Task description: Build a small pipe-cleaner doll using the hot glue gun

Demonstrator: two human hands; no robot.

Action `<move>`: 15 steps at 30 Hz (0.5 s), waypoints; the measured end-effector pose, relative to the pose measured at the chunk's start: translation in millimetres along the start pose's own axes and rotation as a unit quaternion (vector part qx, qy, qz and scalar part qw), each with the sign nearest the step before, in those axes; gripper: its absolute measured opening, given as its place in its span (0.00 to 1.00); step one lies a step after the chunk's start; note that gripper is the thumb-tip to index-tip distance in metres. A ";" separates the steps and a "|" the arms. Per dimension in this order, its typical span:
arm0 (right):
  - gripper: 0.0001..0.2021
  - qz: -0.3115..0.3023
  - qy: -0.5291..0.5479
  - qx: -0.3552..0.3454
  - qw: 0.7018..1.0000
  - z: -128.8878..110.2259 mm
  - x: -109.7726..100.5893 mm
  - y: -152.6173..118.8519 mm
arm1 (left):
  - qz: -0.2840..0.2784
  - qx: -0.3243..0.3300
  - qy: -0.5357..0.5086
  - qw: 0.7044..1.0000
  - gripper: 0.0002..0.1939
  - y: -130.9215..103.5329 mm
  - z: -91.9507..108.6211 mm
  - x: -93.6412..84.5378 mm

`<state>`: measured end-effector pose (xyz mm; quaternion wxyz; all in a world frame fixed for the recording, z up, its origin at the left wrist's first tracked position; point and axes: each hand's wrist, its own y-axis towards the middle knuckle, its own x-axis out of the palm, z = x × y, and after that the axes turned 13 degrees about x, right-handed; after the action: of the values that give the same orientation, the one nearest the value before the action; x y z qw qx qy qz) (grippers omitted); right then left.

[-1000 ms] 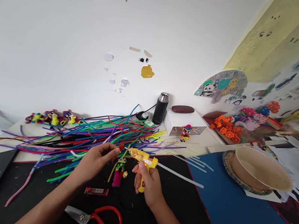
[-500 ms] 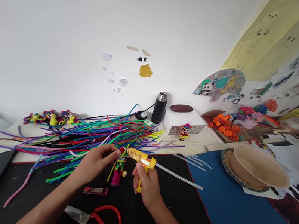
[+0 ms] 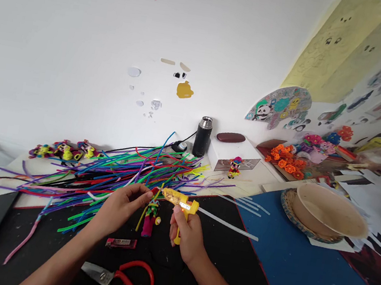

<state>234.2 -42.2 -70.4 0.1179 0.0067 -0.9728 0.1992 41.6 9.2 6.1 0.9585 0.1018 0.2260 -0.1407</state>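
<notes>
My right hand (image 3: 187, 233) grips the handle of a yellow hot glue gun (image 3: 172, 196). A clear glue stick (image 3: 228, 223) juts out of its back end. The nozzle points left, toward the fingertips of my left hand (image 3: 130, 203). Thumb and forefinger there are pinched on a small red piece (image 3: 155, 190), mostly covered by the fingers, right by the nozzle. Just below lies a small pipe-cleaner doll (image 3: 150, 218) with a green and black top and magenta legs. A yellow strip (image 3: 141, 219) and a small pale yellow ball (image 3: 158, 221) are beside it.
Red-and-yellow-handled scissors (image 3: 134, 280) and a red lighter-like item (image 3: 121, 243) lie on the black mat (image 3: 220, 272). Colourful pipe cleaners (image 3: 109, 175) spread behind my left hand. Farther back are a black flask (image 3: 202, 137), a white box (image 3: 215, 153) and a beige bowl (image 3: 331, 213).
Both hands, the glue gun and the red piece keep practically the same pose. The whole view has shifted very slightly.
</notes>
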 end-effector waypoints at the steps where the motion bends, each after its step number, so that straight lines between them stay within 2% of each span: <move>1: 0.34 -0.001 0.000 0.001 1.000 -0.8 0.1 -0.3 | 0.001 -0.001 -0.003 1.000 0.27 0.0 0.2 -0.1; 15: 0.35 -0.006 0.002 0.009 1.000 -1.9 0.9 -1.9 | -0.004 -0.008 -0.029 1.000 0.26 -0.4 -13.0 -3.8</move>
<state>233.9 -43.2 -67.8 0.1205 0.0132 -0.9707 0.2076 32.9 13.1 -3.6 0.9650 0.0888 0.1997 -0.1452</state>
